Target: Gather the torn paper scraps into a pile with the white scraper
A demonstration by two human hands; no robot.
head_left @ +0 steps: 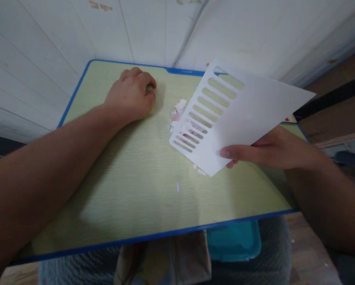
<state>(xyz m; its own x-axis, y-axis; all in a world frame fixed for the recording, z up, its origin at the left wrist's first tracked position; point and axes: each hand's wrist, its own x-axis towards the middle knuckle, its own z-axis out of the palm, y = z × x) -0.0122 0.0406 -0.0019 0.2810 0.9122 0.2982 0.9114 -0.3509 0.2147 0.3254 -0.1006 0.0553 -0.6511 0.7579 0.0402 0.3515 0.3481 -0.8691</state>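
My right hand [254, 152] grips a white slotted sheet [242, 107] by its lower right edge, thumb on top and fingers underneath. The sheet is tilted, with a row of rounded slots of varied length along its left side. Through and beside the slots, a heap of small paper scraps [180, 107] shows on the table; part of it is hidden by the sheet. To the left of the scraps, my left hand [132, 93] rests on the tabletop with its fingers curled in. Whatever it holds, if anything, I cannot make out.
The pale yellow-green table [130, 190] has a blue rim and stands against a white panelled wall [147, 31]. A grey cable [190, 31] runs down the wall. One paper sliver [178, 186] lies nearer the front. A teal container [233, 241] is below the front edge, beside a patterned cloth [165, 261].
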